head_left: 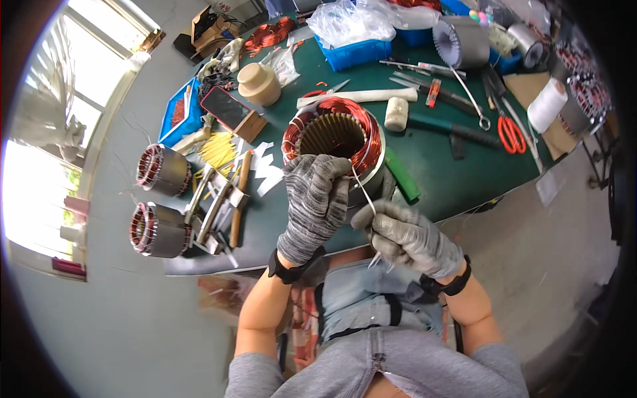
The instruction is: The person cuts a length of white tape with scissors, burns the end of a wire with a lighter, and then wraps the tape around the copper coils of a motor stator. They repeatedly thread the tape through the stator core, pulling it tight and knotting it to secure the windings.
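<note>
A motor stator (373, 151) with red copper windings around its top stands upright at the table's near edge. My left hand (315, 192), in a grey knit glove, is closed over the near rim of the windings, its fingertips partly hidden. From the winding beside those fingers, a white cord (362, 184) runs taut down to my right hand (415, 235). That gloved hand is closed around the cord in front of the stator, and loose white ends hang below it. Right of the stator lies a green strip (402, 174).
Two smaller wound stators (171, 171) sit at the left edge by several hand tools. A phone (225, 107) leans on a wooden block behind them. To the right are a hammer (451, 129), red-handled scissors (511, 136) and a white thread spool (548, 106). Blue bins (355, 56) line the back.
</note>
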`<state>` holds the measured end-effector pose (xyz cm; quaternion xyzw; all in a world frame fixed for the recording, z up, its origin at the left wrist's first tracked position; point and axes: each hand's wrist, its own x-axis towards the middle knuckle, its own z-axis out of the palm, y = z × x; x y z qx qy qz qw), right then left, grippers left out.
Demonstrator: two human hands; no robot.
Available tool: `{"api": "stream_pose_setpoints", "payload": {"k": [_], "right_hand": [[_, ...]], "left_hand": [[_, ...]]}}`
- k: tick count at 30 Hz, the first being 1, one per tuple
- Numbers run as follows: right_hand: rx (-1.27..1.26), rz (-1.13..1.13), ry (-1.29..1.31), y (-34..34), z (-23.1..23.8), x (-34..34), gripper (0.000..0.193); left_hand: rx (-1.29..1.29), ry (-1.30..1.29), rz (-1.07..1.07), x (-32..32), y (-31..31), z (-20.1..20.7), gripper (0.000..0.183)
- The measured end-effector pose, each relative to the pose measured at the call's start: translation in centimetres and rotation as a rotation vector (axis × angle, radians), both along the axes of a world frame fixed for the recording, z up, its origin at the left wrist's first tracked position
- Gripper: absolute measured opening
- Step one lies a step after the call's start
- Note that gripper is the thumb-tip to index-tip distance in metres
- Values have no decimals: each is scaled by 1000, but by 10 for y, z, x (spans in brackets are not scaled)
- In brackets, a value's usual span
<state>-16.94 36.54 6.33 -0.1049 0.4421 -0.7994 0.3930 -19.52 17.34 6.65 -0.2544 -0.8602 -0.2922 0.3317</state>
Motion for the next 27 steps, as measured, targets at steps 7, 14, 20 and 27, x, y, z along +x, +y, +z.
{"api": "stream_pose_setpoints", "payload": {"k": [7,14,20,27], "right_hand": [[-453,-214,318,-31,-5,-43,15],[-339,-559,332,-64,-55,4,29],[-661,-151,-278,-20,-18,-44,23],[617,-764,794,35,-20,-32,26]], "left_hand": [[-109,246,350,-16,14,-29,23],[-145,209,287,-13,4,-15,15],[-88,-127,-76,-13,-15,19,21],[-188,-135,14,-14,-13,13,24]]}}
